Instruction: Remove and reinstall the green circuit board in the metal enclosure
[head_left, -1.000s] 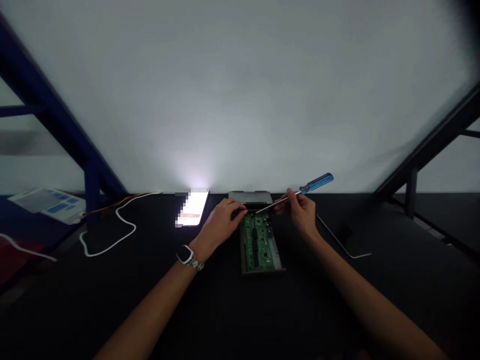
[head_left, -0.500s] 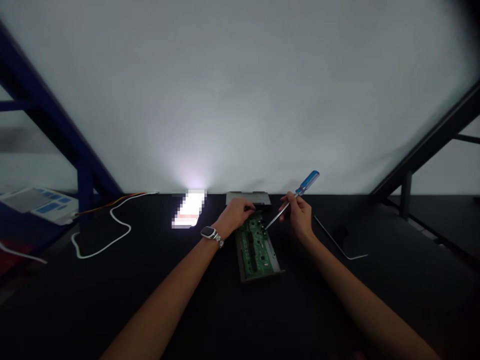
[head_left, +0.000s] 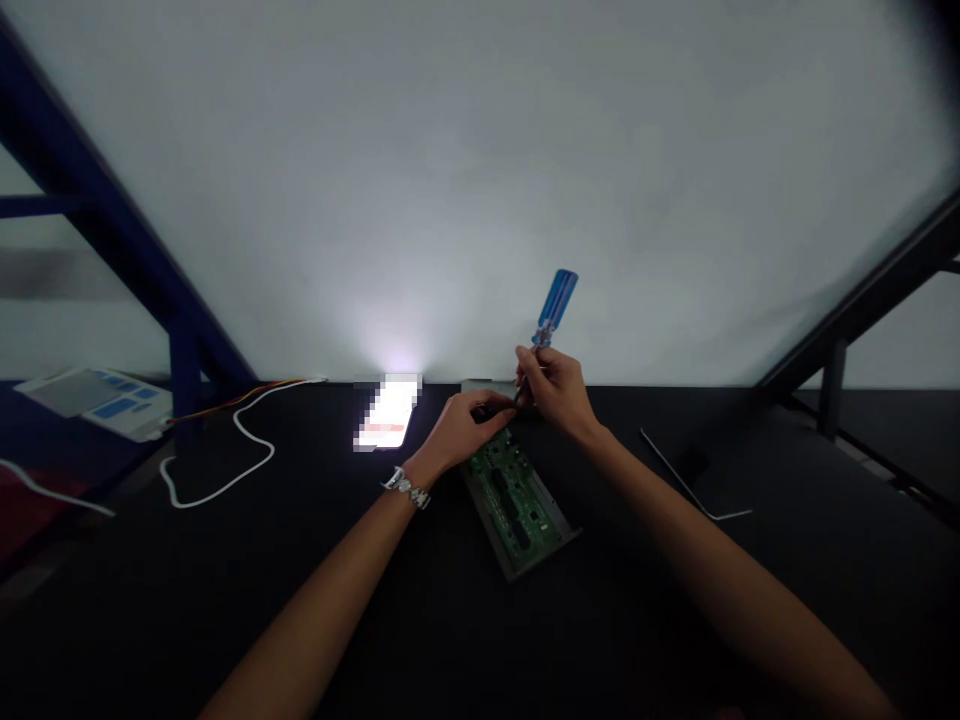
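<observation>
A green circuit board in a grey metal tray (head_left: 517, 500) lies on the black table, turned at an angle. My left hand (head_left: 461, 430), with a watch on the wrist, grips the tray's far end with curled fingers. My right hand (head_left: 551, 392) is closed around the shaft of a blue-handled screwdriver (head_left: 553, 305). The screwdriver stands nearly upright, handle up, its tip down at the board's far end between both hands.
A bright lit phone (head_left: 388, 414) lies left of the hands. A white cable (head_left: 225, 455) with coloured wires loops at the left. A thin bent metal rod (head_left: 690, 485) lies to the right. Papers (head_left: 97, 398) sit on a far-left surface. Blue and black frame beams flank the table.
The screwdriver swung from lying slanted to the right up to nearly upright. My right hand moved left toward my left hand. The board tray rotated so its near end points right.
</observation>
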